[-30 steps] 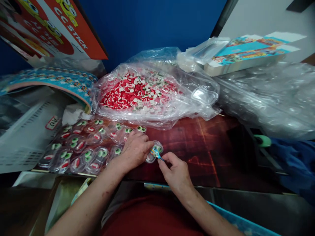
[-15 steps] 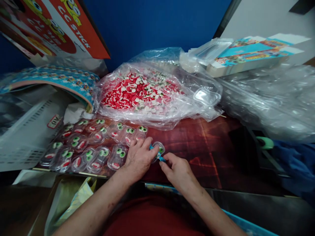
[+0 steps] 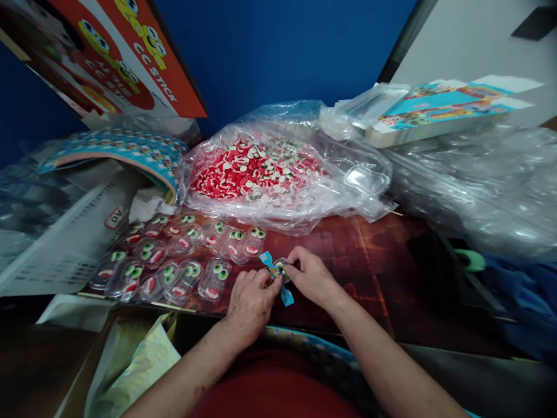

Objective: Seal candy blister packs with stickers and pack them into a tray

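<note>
From my remote seat, about a dozen filled clear cases (image 3: 183, 264) already lie in rows on the table (image 3: 369, 273), while my left hand (image 3: 250, 299) and right hand (image 3: 311, 276) pinch a blue label (image 3: 274, 270) onto, I think, one more case, and loose candy in the bag (image 3: 256, 168) remains.

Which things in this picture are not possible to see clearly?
- Small clear case, head view: mostly covered by the left hand and right hand.
- Blue strip: print too small to read.
- Red poster: cut off by the top and left edges.
- Right-side plastic heap: contents blurred.
</note>
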`<state>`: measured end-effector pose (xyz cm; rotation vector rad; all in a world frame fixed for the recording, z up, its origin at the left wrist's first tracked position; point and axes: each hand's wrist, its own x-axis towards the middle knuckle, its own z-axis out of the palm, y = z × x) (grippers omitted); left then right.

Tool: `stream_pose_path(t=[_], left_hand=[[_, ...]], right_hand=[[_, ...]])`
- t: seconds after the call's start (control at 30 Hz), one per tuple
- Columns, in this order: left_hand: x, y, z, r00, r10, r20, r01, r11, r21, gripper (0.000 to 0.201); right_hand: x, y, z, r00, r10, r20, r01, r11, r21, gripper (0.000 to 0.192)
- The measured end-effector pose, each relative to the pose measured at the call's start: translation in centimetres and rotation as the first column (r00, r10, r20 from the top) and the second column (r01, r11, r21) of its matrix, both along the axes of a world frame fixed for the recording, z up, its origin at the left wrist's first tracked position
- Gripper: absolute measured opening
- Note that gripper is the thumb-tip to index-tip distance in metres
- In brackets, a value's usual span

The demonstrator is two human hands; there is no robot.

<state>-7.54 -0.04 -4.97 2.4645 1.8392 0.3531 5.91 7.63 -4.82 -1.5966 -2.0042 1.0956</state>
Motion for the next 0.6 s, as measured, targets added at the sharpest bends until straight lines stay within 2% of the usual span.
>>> stream_pose_path(t=[0.03, 0.1, 0.13, 0.17, 0.2, 0.23, 0.27, 0.3, 0.33, 0.4, 0.43, 0.53, 0.6], left_hand=[[-0.1, -0.1, -0.3, 0.998, -0.007, 0.064, 0.006, 1.0, 0.018, 0.029], [-0.3, -0.2, -0.6, 0.967, -0.006, 0.255, -0.003, 0.999, 0.032, 0.027], [-0.3, -0.1, -0.5, 0.923, 0.033, 0.383, -0.043, 0.999, 0.017, 0.025], [-0.4, 0.0, -0.1, 0.842, 0.107, 0.529, -0.111, 0.993, -0.024, 0.025], [-0.4, 0.2, 0.4, 0.711, 0.202, 0.673, -0.175, 0.978, -0.109, 0.027], [-0.4, 0.4, 1.2, 0.543, 0.304, 0.783, -0.192, 0.952, -0.237, 0.03], [-0.3, 0.7, 2.0, 0.369, 0.407, 0.836, -0.139, 0.913, -0.384, 0.034], [-0.2, 0.9, 2.9, 0.224, 0.5, 0.836, -0.024, 0.861, -0.509, 0.034], [0.0, 1.2, 3.8, 0.125, 0.575, 0.809, 0.114, 0.801, -0.587, 0.033], [0.5, 1.5, 5.2, 0.044, 0.664, 0.746, 0.309, 0.701, -0.642, 0.032], [0.8, 1.6, 5.7, 0.025, 0.683, 0.73, 0.34, 0.681, -0.648, 0.032], [1.9, 1.6, 6.1, -0.024, 0.685, 0.728, 0.317, 0.696, -0.644, 0.03], [2.5, 1.5, 5.9, -0.077, 0.681, 0.729, 0.272, 0.717, -0.642, 0.029]], right_hand=[[0.1, -0.1, -0.2, 0.992, -0.028, -0.12, 0.019, 0.997, -0.079, 0.012], [0.3, -0.4, -0.1, 0.929, -0.117, -0.352, 0.033, 0.971, -0.238, 0.013], [0.5, -0.6, 0.2, 0.88, -0.16, -0.448, 0.023, 0.955, -0.297, 0.016], [0.7, -0.9, 0.6, 0.829, -0.186, -0.528, 0.0, 0.943, -0.332, 0.023], [0.9, -1.1, 1.3, 0.783, -0.189, -0.593, -0.031, 0.94, -0.341, 0.03], [1.2, -1.4, 2.0, 0.75, -0.171, -0.64, -0.065, 0.942, -0.328, 0.036], [1.5, -1.6, 2.9, 0.73, -0.134, -0.67, -0.102, 0.948, -0.301, 0.04], [1.8, -1.8, 3.7, 0.718, -0.094, -0.69, -0.138, 0.952, -0.272, 0.041], [2.0, -1.9, 4.4, 0.711, -0.06, -0.7, -0.166, 0.954, -0.25, 0.041], [2.5, -2.1, 5.5, 0.706, -0.023, -0.708, -0.195, 0.954, -0.226, 0.04], [2.7, -2.2, 5.8, 0.706, -0.018, -0.708, -0.195, 0.956, -0.219, 0.039], [3.5, -2.3, 6.1, 0.726, 0.011, -0.688, -0.197, 0.961, -0.193, 0.041], [4.1, -2.4, 6.1, 0.761, 0.01, -0.649, -0.142, 0.978, -0.151, 0.049]])
